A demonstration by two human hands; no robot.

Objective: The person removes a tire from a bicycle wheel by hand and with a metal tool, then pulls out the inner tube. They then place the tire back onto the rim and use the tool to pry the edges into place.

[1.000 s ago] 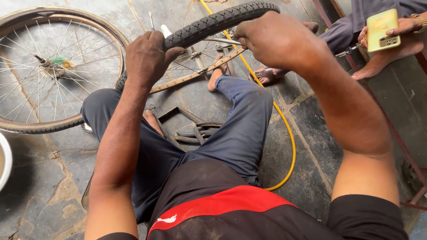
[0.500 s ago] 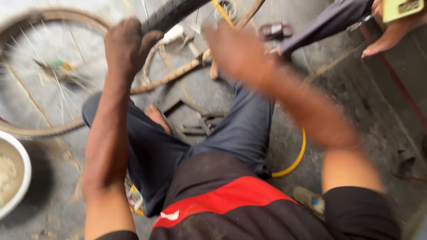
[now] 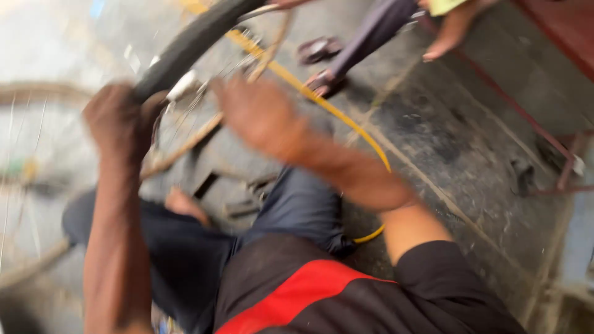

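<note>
Head view, blurred: left hand clenched around black rubber bicycle tyre, steadying it above the lap; right hand loose beside spoked metal rim, fingers' grip impossible to tell.

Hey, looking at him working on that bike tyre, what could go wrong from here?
The left hand grips the tyre close to the spokes, so fingers might get pinched. The right hand appears off the tyre, so it could slip. The yellow hose beside his leg could snag.
</note>
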